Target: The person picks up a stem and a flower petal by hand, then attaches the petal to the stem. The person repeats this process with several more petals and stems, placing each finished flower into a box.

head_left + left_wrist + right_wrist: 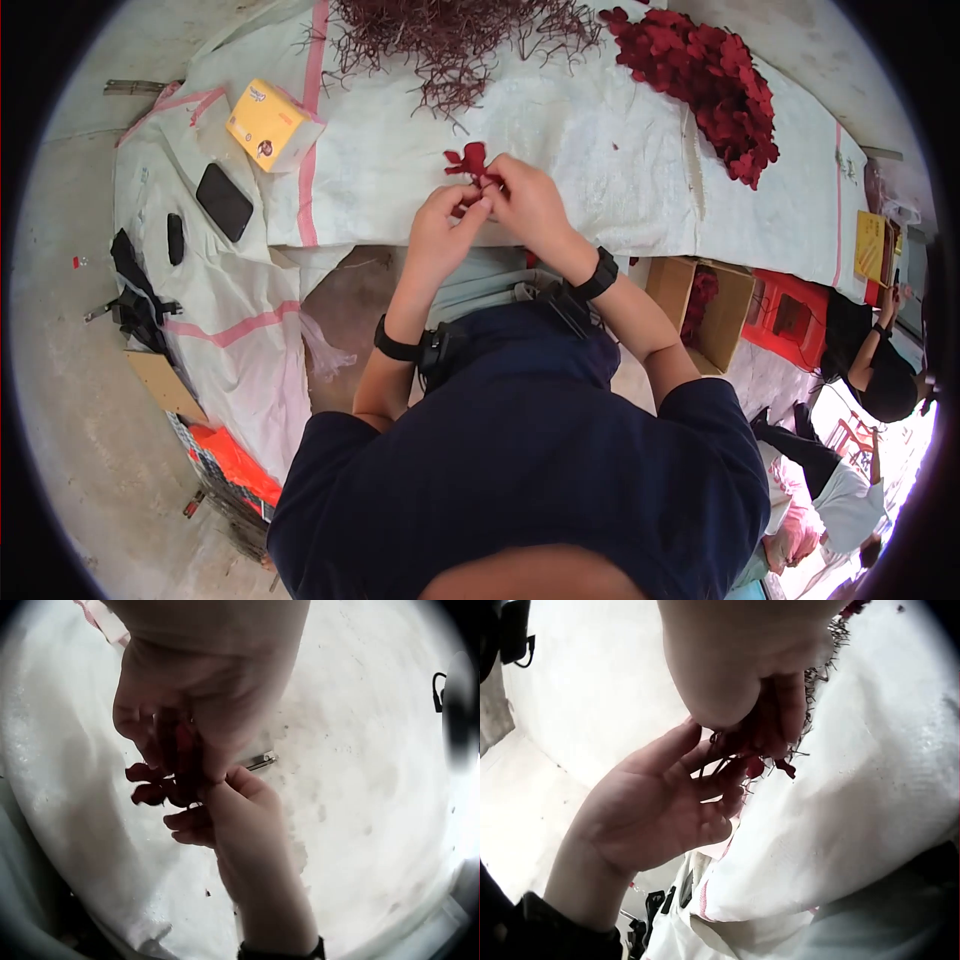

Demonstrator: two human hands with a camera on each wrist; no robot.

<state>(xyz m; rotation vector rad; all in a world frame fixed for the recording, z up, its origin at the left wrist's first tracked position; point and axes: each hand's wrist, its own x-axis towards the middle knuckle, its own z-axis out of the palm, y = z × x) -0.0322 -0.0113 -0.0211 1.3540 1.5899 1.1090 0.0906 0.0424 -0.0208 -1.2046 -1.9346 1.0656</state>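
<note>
Head view: left hand (445,228) and right hand (530,202) together at upper centre, fingertips meeting, both pinching a small red flower (468,158). Its petals stick out above the fingers, left of the right hand's knuckles; lower part hidden between the fingertips. Petals matte, cloth-like, rounded lobes. Under the hands, a white sheet (620,190), creased, pink stripes. Top centre, a tangled heap of twigs (445,45), thin, wiry, brownish red. Upper right, a curved pile of petals (712,95), same deep red, layered, ruffled edges. Upper left, a yellow box (262,125), boxy with flat faces; below it a black phone (224,202), smooth slab with rounded corners. Right of the right forearm, a cardboard box (735,315) with red pieces inside.

Left wrist view: left hand from the top, fingers curled down around the flower; right hand from below, thumb and forefinger pinching close beside it. Dark lobes poke out left of the fingers. Small shiny metal piece (262,760) right of the fingertips, type unclear.

Right wrist view: right hand on top, left hand at lower left, palm showing, thumb and forefinger at a thin dark stem (715,768). Red bits show right of the fingers; exact grip partly shadowed.
</note>
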